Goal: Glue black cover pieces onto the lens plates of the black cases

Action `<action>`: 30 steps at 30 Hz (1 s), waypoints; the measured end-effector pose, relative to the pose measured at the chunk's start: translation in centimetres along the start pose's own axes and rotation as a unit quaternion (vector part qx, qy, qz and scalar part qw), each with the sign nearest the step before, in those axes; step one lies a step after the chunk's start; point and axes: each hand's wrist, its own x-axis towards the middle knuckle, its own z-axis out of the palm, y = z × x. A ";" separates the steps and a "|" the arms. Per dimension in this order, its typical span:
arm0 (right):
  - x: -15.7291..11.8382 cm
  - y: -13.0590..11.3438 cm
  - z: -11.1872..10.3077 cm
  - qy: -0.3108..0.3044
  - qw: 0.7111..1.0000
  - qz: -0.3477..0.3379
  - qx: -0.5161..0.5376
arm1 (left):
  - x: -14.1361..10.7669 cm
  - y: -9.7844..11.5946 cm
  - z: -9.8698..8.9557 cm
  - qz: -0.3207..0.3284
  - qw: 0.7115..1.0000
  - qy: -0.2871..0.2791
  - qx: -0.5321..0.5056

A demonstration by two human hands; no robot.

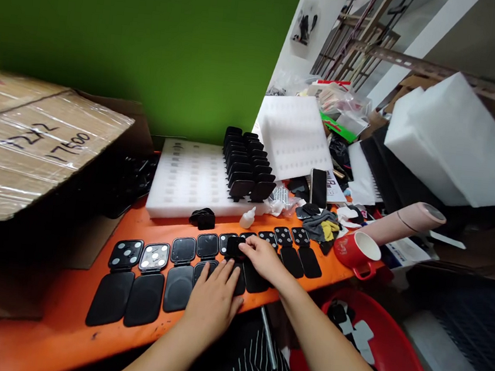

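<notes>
Hinged black two-part pads lie unfolded in a row on the orange table, each with a small square part behind a larger flat part. My left hand (214, 293) lies with its fingers stretched over the pads in the middle of the row. Just right of it, my right hand (261, 258) pinches a small black square piece (235, 245) above one pad's square part. White round dots show on several square parts, such as the one at the left end (126, 253). Two square parts (183, 249) left of my hands are plain and glossy.
Behind the row, a white foam block (191, 173) carries standing black pads (242, 170). A small white dropper bottle (247, 218) stands before it. A red mug (359, 251) and pink bottle (402, 223) are at the right, a wrapped cardboard box (44, 140) at the left, a red basin (406, 356) below.
</notes>
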 end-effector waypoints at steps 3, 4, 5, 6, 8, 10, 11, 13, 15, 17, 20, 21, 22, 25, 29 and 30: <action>1.1 -0.7 0.8 -0.012 0.998 -0.006 -0.063 | 0.1 0.1 0.3 -0.001 1.000 -0.006 0.017; 1.4 -0.9 0.9 -0.016 0.996 -0.005 -0.083 | 0.1 0.0 0.3 0.001 1.000 -0.003 0.021; 1.6 -1.1 1.0 -0.018 0.995 -0.003 -0.101 | 0.1 0.0 0.3 0.004 1.000 0.001 0.023; 1.8 -1.2 1.0 -0.019 0.993 -0.001 -0.116 | 0.1 0.0 0.3 0.006 1.000 0.004 0.025; 2.1 -1.4 0.9 -0.024 0.991 0.003 -0.133 | 0.1 -0.1 0.2 0.007 1.000 0.009 0.027; 2.3 -1.4 0.9 -0.034 0.990 0.009 -0.137 | 0.1 -0.1 0.2 0.008 1.000 0.009 0.026; 2.4 -1.4 0.9 -0.038 0.989 0.015 -0.139 | 0.1 -0.1 0.2 0.008 1.000 0.008 0.025; 2.5 -1.4 1.0 -0.038 0.988 0.029 -0.147 | 0.1 -0.2 0.3 0.010 1.000 0.009 0.022; 2.5 -1.5 1.0 -0.034 0.987 0.039 -0.155 | 0.1 -0.3 0.4 0.012 1.000 0.014 0.018; 2.6 -1.7 0.9 -0.040 0.986 0.039 -0.158 | 0.1 -0.4 0.5 0.014 1.000 0.024 0.014; 2.8 -2.0 0.7 -0.063 0.983 0.038 -0.169 | 0.0 -0.4 0.6 0.014 0.999 0.030 0.011; 3.0 -2.2 0.7 -0.070 0.981 0.039 -0.178 | 0.0 -0.5 0.6 0.014 0.999 0.028 0.011; 3.1 -2.3 0.6 -0.076 0.978 0.041 -0.190 | 0.0 -0.5 0.6 0.015 0.999 0.026 0.012; 3.4 -2.4 0.5 -0.085 0.969 0.050 -0.228 | 0.0 -0.4 0.4 0.014 1.000 0.022 0.010; 3.5 -2.6 0.7 -0.084 0.952 0.056 -0.289 | 0.1 -0.3 0.1 0.012 1.000 0.012 0.010; 3.5 -2.7 0.8 -0.082 0.947 0.053 -0.307 | 0.2 -0.3 0.1 0.011 1.000 0.009 0.011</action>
